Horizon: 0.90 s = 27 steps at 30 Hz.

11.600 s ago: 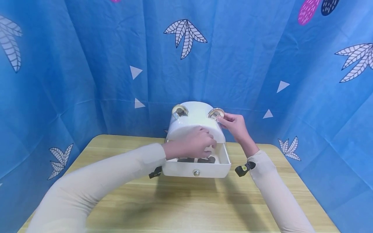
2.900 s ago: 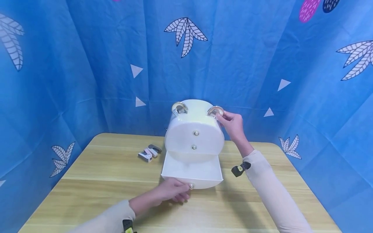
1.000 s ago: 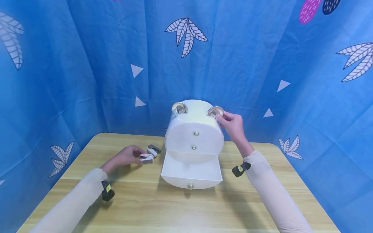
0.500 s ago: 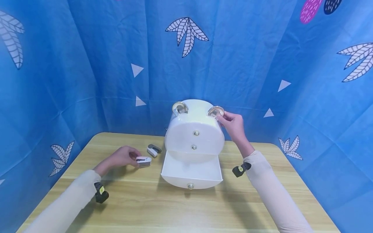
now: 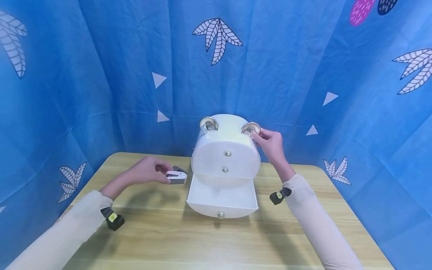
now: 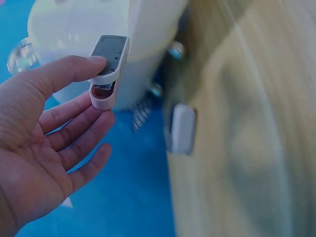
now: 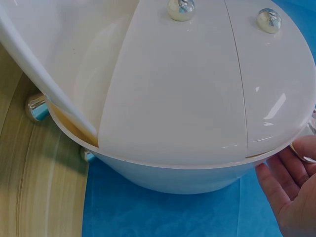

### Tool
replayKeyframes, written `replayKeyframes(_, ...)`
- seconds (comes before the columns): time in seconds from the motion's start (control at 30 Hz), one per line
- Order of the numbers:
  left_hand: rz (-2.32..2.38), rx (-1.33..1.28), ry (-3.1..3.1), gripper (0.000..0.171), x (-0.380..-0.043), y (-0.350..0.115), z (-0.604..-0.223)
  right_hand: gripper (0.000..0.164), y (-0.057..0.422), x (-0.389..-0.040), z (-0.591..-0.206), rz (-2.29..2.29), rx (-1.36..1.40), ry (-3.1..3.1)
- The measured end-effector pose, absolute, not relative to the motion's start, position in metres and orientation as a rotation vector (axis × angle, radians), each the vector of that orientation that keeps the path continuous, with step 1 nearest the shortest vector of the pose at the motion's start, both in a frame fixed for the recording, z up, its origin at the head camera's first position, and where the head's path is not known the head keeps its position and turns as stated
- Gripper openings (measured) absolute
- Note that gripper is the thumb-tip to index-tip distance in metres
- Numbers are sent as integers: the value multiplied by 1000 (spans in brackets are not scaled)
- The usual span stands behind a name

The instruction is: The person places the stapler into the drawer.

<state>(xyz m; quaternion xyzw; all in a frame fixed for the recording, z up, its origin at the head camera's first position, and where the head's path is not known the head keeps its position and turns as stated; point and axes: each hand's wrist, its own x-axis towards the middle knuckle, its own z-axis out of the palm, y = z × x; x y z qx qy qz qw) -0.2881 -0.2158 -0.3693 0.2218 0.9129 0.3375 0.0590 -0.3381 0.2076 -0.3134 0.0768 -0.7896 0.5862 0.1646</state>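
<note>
My left hand [image 5: 146,171] pinches a small white and grey device that looks like a mini stapler [image 6: 111,52] between thumb and fingertips, above the table left of the cabinet. A second, similar device [image 6: 183,128] lies on the table behind it, partly hidden in the head view. The white rounded cabinet [image 5: 229,123] has its bottom drawer [image 5: 221,193] pulled out, and nothing shows inside it. At the cabinet's top right, my right hand [image 5: 271,144] grips a shiny, ear-like ring [image 5: 251,128] with thumb and fingers.
A matching ring [image 5: 209,124] sits on the cabinet's top left. Round metal knobs [image 5: 227,153] dot the drawer fronts. The wooden table [image 5: 216,243] stretches in front, and blue printed curtains [image 5: 141,75] hang behind and at both sides.
Since half a second ago, my left hand has raised the mini stapler and moved it rightward towards the cabinet. Earlier the upper drawer stood out; now the bottom one does. My right hand keeps its hold.
</note>
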Motion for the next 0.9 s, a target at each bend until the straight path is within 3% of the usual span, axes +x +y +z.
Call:
replayKeyframes(0.37, 802, 869, 2728, 25, -286, -152, -332, 34, 210, -337, -312, 1663, 217, -2253)
replayKeyframes(0.9, 390, 942, 2870, 21, -286, -105, -347, 34, 208, -336, -312, 1640, 202, -2274)
